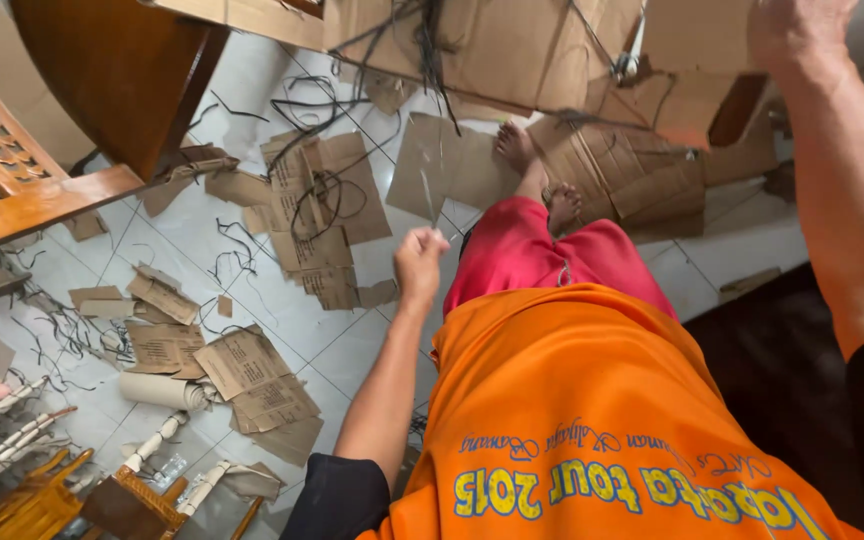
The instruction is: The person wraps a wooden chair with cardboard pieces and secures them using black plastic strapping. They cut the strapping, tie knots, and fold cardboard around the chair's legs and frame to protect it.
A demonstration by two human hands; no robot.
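White tile floor is a mess, brown cardboard scraps and thin black cords all over. Left hand is curled into a loose fist out front, can't tell if it's pinching anything. Right hand is up top on a big flat cardboard sheet, grip cut off. One paper roll, two bare feet.

the left hand is a closed fist above the white tiled floor. the right hand touches a cardboard sheet overhead. torn cardboard pieces and black wires lie scattered on the floor.
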